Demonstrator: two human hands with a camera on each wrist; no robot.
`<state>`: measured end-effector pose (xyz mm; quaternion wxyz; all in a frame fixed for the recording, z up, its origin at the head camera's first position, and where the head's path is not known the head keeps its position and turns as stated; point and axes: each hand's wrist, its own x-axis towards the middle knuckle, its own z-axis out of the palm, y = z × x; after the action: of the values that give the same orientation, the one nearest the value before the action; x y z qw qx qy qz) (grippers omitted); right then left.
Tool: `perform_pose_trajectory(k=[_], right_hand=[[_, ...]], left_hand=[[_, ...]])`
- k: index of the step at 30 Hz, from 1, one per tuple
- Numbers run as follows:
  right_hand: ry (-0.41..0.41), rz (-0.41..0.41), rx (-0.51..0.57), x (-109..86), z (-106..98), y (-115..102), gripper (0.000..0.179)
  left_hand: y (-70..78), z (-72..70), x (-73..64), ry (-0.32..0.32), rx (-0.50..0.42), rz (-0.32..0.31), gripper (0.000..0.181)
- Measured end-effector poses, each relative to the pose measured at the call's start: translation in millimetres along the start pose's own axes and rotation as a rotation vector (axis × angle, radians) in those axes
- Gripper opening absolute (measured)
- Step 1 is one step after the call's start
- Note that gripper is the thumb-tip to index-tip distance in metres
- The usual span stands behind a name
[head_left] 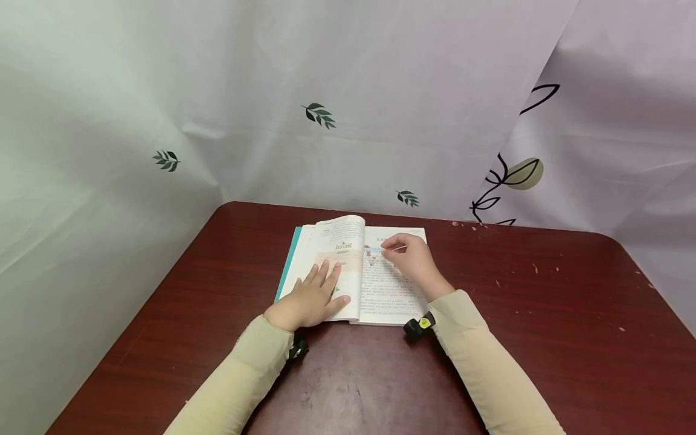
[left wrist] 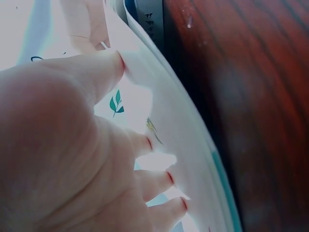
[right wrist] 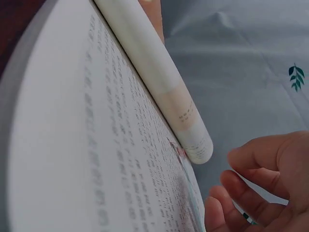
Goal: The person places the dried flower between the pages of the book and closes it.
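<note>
An open book [head_left: 388, 296] lies on the table, its left-hand pages bulging up in a curve beside the spine. My left hand [head_left: 310, 299] rests with spread fingers on the left page, which carries a pale orange band and small pictures. In the left wrist view the fingertips [left wrist: 164, 179] press on that white page. Over the upper part of the right page hovers my right hand [head_left: 411, 260], its fingers loosely bent. From the right wrist, a gap shows between thumb and fingers of that hand [right wrist: 270, 183], with nothing held in it.
Dark red-brown wood forms the table [head_left: 544, 314], with small pale scraps scattered on its right side. A whitish curtain [head_left: 380, 90] printed with leaves hangs behind and to the left. A teal cover edge [head_left: 288, 266] shows along the book's left side.
</note>
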<state>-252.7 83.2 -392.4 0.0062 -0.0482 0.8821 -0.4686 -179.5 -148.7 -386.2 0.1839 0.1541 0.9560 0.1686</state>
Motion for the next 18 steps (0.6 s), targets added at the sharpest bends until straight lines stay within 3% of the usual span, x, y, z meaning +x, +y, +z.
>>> perform_pose_trajectory(k=[6, 13, 18], right_hand=[[-0.067, -0.06, -0.019, -17.3, -4, -3, 0.012], [-0.259, -0.083, -0.027, -45.4, 1, -7, 0.024], [-0.373, -0.124, -0.058, -60.9, 11, -15, 0.05]], left_hand=[[-4.2, -2.8, 1.3, 0.045, 0.022, 0.024, 0.077], [-9.1, -7.3, -0.2, 0.074, 0.053, 0.04, 0.074], [-11.4, -13.6, -4.1, 0.103, 0.072, 0.028, 0.068]])
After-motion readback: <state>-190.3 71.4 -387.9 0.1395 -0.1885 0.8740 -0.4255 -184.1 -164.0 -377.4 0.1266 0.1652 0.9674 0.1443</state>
